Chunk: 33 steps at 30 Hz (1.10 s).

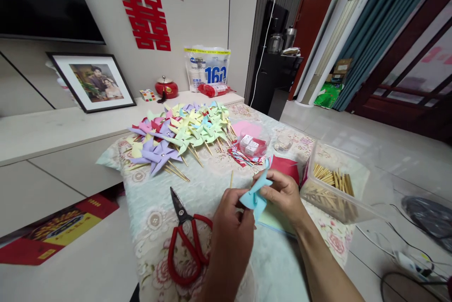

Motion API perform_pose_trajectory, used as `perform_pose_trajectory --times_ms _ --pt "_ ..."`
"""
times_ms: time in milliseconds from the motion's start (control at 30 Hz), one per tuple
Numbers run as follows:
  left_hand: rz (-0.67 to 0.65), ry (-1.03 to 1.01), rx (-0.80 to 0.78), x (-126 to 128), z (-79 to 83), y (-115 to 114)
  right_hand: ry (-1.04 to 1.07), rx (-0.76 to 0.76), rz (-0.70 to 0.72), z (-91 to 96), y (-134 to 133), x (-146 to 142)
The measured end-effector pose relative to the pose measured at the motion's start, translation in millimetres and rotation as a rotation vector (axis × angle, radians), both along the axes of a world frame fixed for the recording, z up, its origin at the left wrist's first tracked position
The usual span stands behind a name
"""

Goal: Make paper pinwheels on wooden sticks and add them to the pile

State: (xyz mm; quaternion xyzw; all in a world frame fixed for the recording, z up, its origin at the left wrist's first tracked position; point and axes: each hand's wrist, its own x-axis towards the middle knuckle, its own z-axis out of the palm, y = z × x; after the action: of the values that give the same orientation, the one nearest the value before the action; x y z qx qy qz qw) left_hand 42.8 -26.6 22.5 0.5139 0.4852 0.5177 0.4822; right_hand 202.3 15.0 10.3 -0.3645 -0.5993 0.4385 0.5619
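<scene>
A light-blue paper pinwheel [254, 196] is between my two hands above the table. My left hand [235, 219] has its fingers closed on the pinwheel's left side. On the other side, my right hand [282, 193] pinches a blade between thumb and fingers. A thin wooden stick [232, 179] shows just beyond my left hand; whether it is held or lies on the table, I cannot tell. Red-handled scissors [189, 240] lie left of my left hand, partly behind that forearm. Sheets of green paper [277, 217] lie under my right hand, with red paper [285, 167] beyond it.
Finished pinwheels [183, 132] in several colours are heaped at the table's far left. Near them stand a round clear container [252, 142] and cut paper strips [238, 155]. A clear plastic box [326, 203] of wooden sticks sits at the right edge. The flowered tablecloth [148, 198] covers the table.
</scene>
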Motion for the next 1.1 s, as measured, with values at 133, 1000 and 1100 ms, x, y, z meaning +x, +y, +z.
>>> perform_pose_trajectory --times_ms 133,1000,1100 --pt "-0.069 -0.505 -0.327 1 11.0 12 0.202 -0.073 -0.023 -5.5 6 2" --pt "0.186 -0.787 -0.248 7 -27.9 26 -0.597 0.319 -0.345 -12.5 -5 -36" --pt "0.204 -0.788 -0.253 8 -26.8 26 -0.605 0.318 -0.360 -15.9 -3 -37"
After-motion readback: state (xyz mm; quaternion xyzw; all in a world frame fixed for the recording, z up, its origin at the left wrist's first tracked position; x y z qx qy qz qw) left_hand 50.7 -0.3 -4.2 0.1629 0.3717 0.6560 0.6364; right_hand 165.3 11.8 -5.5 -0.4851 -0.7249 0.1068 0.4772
